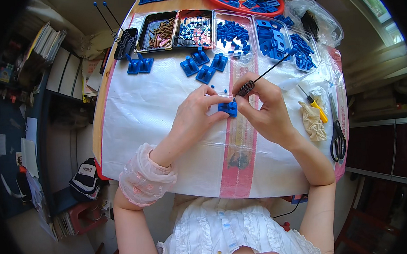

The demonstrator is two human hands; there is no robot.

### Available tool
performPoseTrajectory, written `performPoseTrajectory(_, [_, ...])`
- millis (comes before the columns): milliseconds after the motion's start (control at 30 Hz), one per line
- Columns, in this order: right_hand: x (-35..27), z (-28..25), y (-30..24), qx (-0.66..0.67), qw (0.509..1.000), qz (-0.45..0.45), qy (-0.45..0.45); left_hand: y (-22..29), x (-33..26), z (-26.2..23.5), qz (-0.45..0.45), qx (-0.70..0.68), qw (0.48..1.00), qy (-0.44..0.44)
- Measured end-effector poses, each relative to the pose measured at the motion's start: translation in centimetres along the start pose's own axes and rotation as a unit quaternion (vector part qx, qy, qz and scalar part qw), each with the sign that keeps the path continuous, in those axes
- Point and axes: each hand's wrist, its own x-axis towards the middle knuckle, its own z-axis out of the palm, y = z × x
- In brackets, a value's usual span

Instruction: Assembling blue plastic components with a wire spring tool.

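Near the middle of the table, my left hand (191,111) pinches a small blue plastic part (228,109) between thumb and forefinger, against the cloth. Beside it, my right hand (270,111) is closed on a thin black rod with a coil spring (245,88) and a blue tip, which slants up to the right. Its lower end is close to the blue part; whether they touch is hidden by the fingers. Tiny blue pieces (212,86) lie just beyond my hands. Farther back sits a group of blue assembled parts (205,74), with a pair of similar blue parts (139,65) to the left.
Along the back stand trays of brown metal pins (161,32), small white-and-blue pieces (195,30), and blue parts (233,36). Behind them is a red basin (280,6). Black scissors (338,142), a yellow-handled screwdriver (318,109) and a crumpled beige wad (312,122) lie at right.
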Motion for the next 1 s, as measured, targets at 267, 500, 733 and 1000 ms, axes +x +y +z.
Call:
performPoseTrajectory(267, [0.01, 0.25, -0.14, 0.011, 1.0, -0.004, -0.006, 0.29, -0.03, -0.32, -0.035, 0.0, 0.999, -0.022])
performPoseTrajectory(500, [-0.07, -0.04, -0.27, 0.005, 1.0, 0.005, -0.011, 0.37, 0.07, -0.33, -0.034, 0.002, 0.999, -0.027])
performPoseTrajectory(733, [0.04, -0.04, 0.01, 0.0, 1.0, 0.004, -0.001, 0.04, -0.06, -0.03, -0.002, 0.003, 1.0, -0.002])
performPoseTrajectory(1000, [0.01, 0.19, -0.02, 0.009, 1.0, 0.002, -0.006, -0.22, -0.1, 0.02, 0.004, 0.004, 1.0, 0.001])
